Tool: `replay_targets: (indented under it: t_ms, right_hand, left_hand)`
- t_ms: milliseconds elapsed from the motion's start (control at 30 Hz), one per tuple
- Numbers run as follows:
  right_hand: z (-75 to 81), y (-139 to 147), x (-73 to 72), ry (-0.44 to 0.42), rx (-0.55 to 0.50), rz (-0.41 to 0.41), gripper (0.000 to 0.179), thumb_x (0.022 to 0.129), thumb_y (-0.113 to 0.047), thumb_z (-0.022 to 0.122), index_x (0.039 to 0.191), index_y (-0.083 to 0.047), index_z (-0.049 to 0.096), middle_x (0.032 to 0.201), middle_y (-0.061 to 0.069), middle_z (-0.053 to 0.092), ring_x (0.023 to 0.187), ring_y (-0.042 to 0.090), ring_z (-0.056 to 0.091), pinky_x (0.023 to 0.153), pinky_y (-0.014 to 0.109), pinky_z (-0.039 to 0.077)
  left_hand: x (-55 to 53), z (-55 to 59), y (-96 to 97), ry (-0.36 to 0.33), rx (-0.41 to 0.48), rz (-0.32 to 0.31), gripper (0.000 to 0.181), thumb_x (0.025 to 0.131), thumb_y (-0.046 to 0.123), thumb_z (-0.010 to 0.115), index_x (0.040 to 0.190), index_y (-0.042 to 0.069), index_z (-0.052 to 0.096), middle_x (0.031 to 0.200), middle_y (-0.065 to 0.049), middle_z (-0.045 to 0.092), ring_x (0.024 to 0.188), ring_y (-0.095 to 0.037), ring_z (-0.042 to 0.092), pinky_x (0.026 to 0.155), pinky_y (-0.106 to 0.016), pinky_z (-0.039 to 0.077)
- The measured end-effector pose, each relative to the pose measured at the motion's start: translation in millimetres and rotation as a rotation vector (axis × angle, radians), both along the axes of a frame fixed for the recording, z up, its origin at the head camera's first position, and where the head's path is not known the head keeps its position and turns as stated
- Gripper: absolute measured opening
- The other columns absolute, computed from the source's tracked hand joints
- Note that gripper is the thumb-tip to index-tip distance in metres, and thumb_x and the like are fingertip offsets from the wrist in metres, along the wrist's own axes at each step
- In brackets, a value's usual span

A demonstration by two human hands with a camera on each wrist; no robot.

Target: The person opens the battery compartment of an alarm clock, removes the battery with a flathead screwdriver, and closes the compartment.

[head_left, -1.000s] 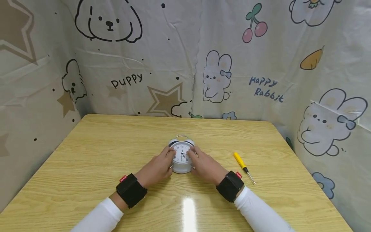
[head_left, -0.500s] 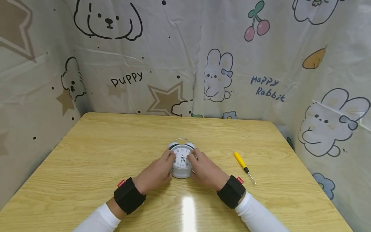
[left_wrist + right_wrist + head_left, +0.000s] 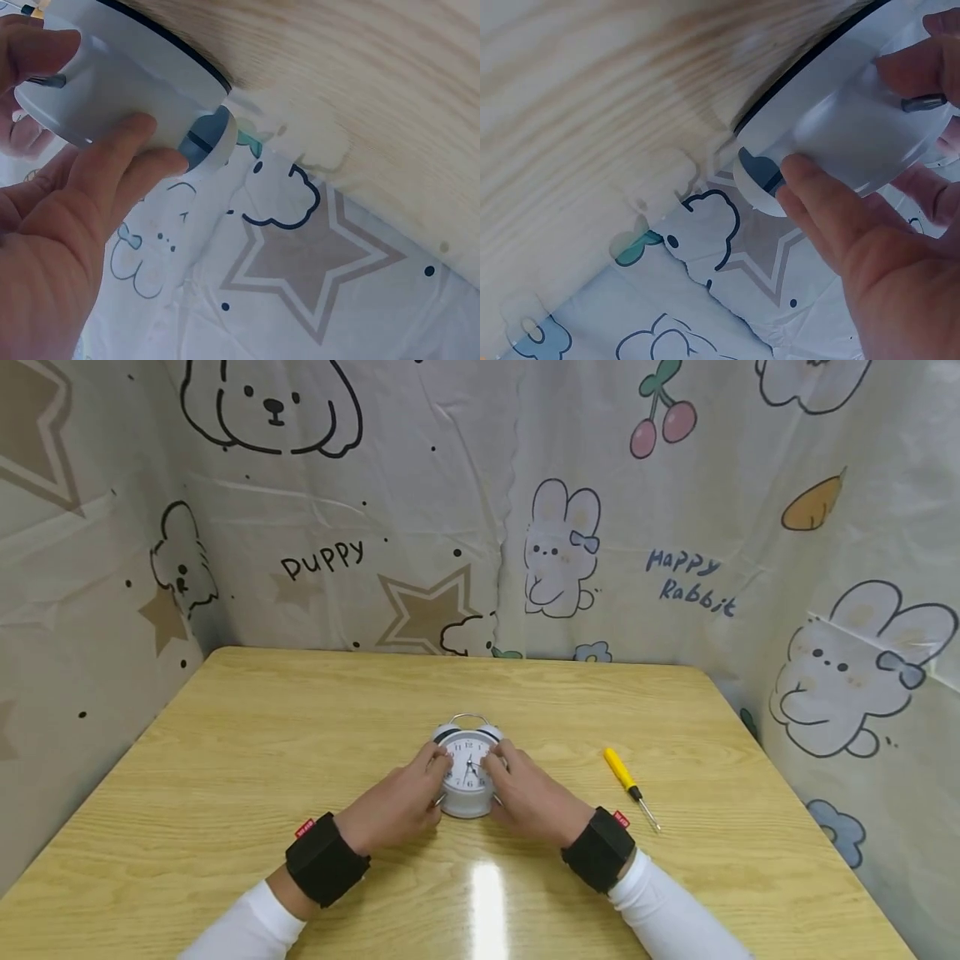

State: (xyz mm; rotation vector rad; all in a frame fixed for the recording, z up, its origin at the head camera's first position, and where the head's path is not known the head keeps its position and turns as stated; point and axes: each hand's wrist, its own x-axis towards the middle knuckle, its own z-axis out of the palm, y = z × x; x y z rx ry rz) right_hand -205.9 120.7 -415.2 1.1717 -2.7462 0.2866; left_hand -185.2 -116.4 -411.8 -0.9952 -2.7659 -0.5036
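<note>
White twin-bell alarm clock (image 3: 468,777) held dial up at middle of wood-grain surface (image 3: 300,718); contact below not clearly shown. Opposite sides gripped by fingers of left hand (image 3: 397,800) and right hand (image 3: 538,795). Yellow-handled screwdriver (image 3: 622,773) laid near right wrist.

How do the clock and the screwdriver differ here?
The clock is broad, round-faced and mostly white; the screwdriver is slim, yellow at one end. The left hand and right hand grip the clock, while the screwdriver lies untouched on the table. Both have silvery parts.
</note>
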Motion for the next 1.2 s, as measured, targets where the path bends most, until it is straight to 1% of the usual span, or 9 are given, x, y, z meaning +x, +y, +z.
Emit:
replay_targets:
  t_ms: [133,300,433,533,600,767,933,1067,1200]
  right_hand:
    - [2.0,2,-0.4,0.043,0.015,0.020,0.048,0.089,-0.012,0.078,0.130,-0.005,0.054,0.130,0.013,0.053,0.109,0.019,0.060,0.093,0.032,0.057]
    - [6.9,3,1.4,0.040,0.023,0.032,0.047,0.090,-0.015,0.078,0.130,-0.005,0.056,0.127,0.011,0.054,0.105,0.016,0.060,0.091,0.030,0.057]
    - [12.7,5,3.1,0.021,0.035,0.032,0.045,0.091,-0.019,0.078,0.128,-0.006,0.057,0.123,0.008,0.053,0.100,0.014,0.060,0.089,0.029,0.058]
    - [17.3,6,3.9,-0.011,0.041,0.043,0.044,0.092,-0.022,0.077,0.128,-0.006,0.057,0.120,0.008,0.053,0.097,0.013,0.059,0.085,0.027,0.058]
    - [19.6,7,4.0,-0.043,0.035,0.051,0.043,0.093,-0.022,0.076,0.128,-0.006,0.057,0.119,0.007,0.053,0.095,0.012,0.058,0.083,0.026,0.058]
    - [24.6,11,3.6,-0.102,0.021,0.075,0.042,0.095,-0.020,0.072,0.133,-0.006,0.057,0.120,0.007,0.055,0.095,0.011,0.059,0.081,0.023,0.056]
    - [28.9,14,4.2,-0.135,0.005,0.090,0.043,0.099,-0.022,0.068,0.138,-0.007,0.057,0.123,0.008,0.058,0.094,0.011,0.061,0.079,0.022,0.057]
    - [32.1,16,5.4,-0.161,0.014,0.085,0.046,0.100,-0.026,0.067,0.142,-0.008,0.057,0.127,0.008,0.059,0.093,0.011,0.062,0.079,0.022,0.056]
    - [36.3,18,6.4,-0.159,0.011,0.091,0.048,0.101,-0.027,0.068,0.143,-0.008,0.058,0.132,0.009,0.061,0.098,0.013,0.065,0.083,0.025,0.058]
  left_hand:
    - [-1.4,3.0,-0.9,-0.011,-0.005,-0.014,0.055,0.083,-0.001,0.075,0.134,-0.007,0.056,0.131,-0.019,0.053,0.094,-0.020,0.066,0.075,-0.029,0.058]
    - [-2.0,9.1,-3.6,-0.089,-0.006,-0.024,0.057,0.086,0.002,0.074,0.139,-0.006,0.055,0.131,-0.017,0.053,0.094,-0.017,0.062,0.077,-0.028,0.057]
    - [-1.5,15.1,-5.6,-0.155,-0.010,-0.023,0.059,0.088,0.005,0.074,0.143,-0.006,0.054,0.135,-0.018,0.052,0.103,-0.019,0.061,0.086,-0.034,0.059]
    - [-0.6,18.9,-7.2,-0.183,-0.015,-0.022,0.060,0.090,0.009,0.075,0.144,-0.006,0.054,0.136,-0.018,0.052,0.108,-0.020,0.061,0.090,-0.039,0.059]
    - [-0.1,21.1,-8.4,-0.194,-0.013,-0.027,0.058,0.090,0.011,0.076,0.142,-0.005,0.054,0.134,-0.017,0.054,0.109,-0.020,0.062,0.090,-0.039,0.059]
    - [1.0,25.0,-12.2,-0.214,0.014,-0.050,0.057,0.090,0.012,0.076,0.140,-0.005,0.055,0.129,-0.015,0.056,0.107,-0.021,0.064,0.091,-0.036,0.059]
    - [2.5,28.1,-16.2,-0.253,0.053,-0.053,0.051,0.091,0.015,0.074,0.137,-0.002,0.059,0.123,-0.011,0.058,0.102,-0.019,0.061,0.085,-0.030,0.056]
    - [2.7,29.7,-19.2,-0.277,0.068,-0.055,0.047,0.093,0.017,0.072,0.136,0.000,0.060,0.124,-0.010,0.061,0.102,-0.017,0.061,0.085,-0.029,0.056]
    - [1.9,32.5,-20.7,-0.282,0.076,-0.068,0.047,0.095,0.019,0.071,0.137,0.001,0.060,0.126,-0.011,0.062,0.103,-0.017,0.062,0.086,-0.031,0.056]
